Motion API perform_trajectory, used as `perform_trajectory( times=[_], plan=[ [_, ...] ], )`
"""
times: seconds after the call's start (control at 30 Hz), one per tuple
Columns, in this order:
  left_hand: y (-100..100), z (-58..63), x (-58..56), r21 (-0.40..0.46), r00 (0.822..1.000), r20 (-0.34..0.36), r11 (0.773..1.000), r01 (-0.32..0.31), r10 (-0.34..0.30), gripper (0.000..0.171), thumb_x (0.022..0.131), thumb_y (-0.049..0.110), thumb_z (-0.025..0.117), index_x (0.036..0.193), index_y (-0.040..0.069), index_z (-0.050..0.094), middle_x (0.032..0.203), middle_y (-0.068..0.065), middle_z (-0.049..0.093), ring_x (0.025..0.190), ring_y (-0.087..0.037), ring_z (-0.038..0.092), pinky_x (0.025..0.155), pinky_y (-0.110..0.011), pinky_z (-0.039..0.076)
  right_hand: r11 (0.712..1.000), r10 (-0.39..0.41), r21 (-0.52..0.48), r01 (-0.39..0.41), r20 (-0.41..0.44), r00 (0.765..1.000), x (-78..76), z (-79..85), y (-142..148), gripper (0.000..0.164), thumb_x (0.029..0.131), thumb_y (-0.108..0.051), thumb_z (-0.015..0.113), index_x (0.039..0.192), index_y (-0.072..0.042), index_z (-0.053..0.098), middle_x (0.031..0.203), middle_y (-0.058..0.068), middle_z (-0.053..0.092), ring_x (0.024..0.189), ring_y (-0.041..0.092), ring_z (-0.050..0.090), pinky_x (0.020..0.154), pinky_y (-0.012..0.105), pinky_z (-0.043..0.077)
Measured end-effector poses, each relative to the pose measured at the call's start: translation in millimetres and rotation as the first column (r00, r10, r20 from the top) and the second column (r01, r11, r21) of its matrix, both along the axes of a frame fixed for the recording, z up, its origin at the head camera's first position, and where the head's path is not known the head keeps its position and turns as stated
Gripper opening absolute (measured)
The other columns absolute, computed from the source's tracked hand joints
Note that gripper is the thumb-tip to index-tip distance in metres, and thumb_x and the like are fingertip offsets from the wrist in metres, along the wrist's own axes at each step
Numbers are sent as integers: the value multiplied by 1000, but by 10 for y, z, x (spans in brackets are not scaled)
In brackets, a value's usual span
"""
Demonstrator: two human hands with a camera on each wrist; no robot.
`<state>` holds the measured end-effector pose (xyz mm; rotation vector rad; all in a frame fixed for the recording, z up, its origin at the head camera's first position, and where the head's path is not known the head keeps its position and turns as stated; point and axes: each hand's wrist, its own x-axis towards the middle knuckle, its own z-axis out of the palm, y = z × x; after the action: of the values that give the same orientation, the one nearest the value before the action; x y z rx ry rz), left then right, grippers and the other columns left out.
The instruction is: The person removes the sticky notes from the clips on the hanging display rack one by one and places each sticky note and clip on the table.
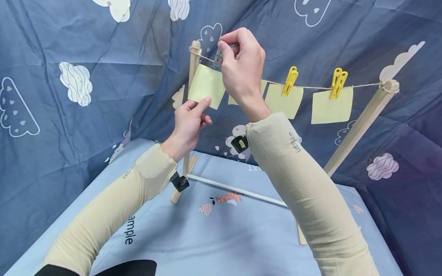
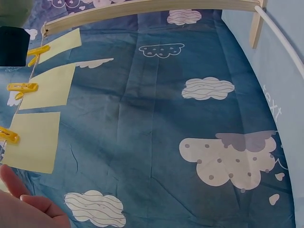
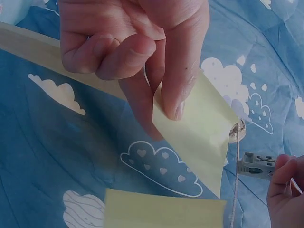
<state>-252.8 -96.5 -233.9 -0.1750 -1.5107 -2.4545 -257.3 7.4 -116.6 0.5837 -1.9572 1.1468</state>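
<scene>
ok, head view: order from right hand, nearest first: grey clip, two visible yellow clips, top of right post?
1. Grey clip: at the right hand's fingertips.
2. Left yellow clip: right of the hand.
3. Right yellow clip: farther along the string.
4. Top of right post: string's right end.

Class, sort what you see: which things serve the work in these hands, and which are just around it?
In the job:
pale yellow paper, held by the left hand
grey clip, pinched by the right hand
string
wooden posts
yellow clips and hung papers

Just around:
cloud-print backdrop
light blue cloth
black wrist devices
</scene>
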Motion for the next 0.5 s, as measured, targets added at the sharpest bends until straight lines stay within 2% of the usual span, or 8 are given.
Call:
perform_trajectory(
  times=[0.2,0.5],
  plan=[
    [9,-4,9,-18,1000,1,1000,2,-2,10,94,21,63,94,11,62,80,0,51,47,-7,54,54,-18,41,999,26,-22,-27,-40,999,39,-15,19,13,95,-12,59,99,-3,68,81,-7,55,67,5,57,67,17,40],
    [12,3,14,-13,1000,9,1000,3,-3,10,93,20,65,90,11,61,76,0,52,46,-7,54,53,-18,41,998,47,-26,-49,-67,997,102,4,32,11,93,-12,62,96,-5,69,75,-9,55,64,4,56,65,17,38]
  ],
)
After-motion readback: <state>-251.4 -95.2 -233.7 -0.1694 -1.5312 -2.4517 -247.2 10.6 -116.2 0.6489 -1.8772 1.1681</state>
